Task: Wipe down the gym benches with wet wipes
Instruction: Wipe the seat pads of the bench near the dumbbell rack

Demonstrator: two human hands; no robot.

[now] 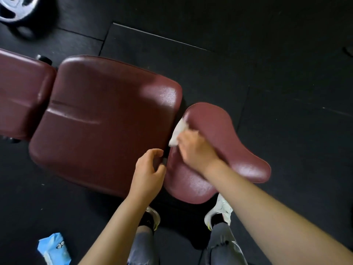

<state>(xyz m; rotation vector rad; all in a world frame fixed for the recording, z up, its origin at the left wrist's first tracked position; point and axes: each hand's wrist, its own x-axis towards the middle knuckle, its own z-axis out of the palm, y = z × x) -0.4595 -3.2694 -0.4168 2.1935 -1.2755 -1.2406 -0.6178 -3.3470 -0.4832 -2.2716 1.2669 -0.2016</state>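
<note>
Maroon gym bench [103, 119] lies across the view, long axis running upper left to lower right over the black rubber floor [267, 54]. Three pads in line: back pad [21, 92] at the left edge, wide middle pad, then a smaller curved seat pad [238, 146] at the right end, its own long axis angled from upper left down to lower right, narrow lobe pointing lower right. Narrow gap between the middle pad and the seat pad. Right hand [194, 148] is on the seat pad's left portion, fingers curled over a white wet wipe [176, 132] and pressing it against the pad near the gap; the wipe sticks out past the fingers toward upper left; hand is motion-blurred. Left hand [149, 173] sits at the lower right corner of the middle pad, right at the gap, fingers loosely curled with thumb and fingers apart; can't tell whether it actually grips the pad edge. Blue wipes pack [54, 249] on the floor at lower left, well apart from the bench. Weight plate [16, 8] on the floor at top left. Person's two shoes, the right one [219, 211], on the floor below the seat pad.
</note>
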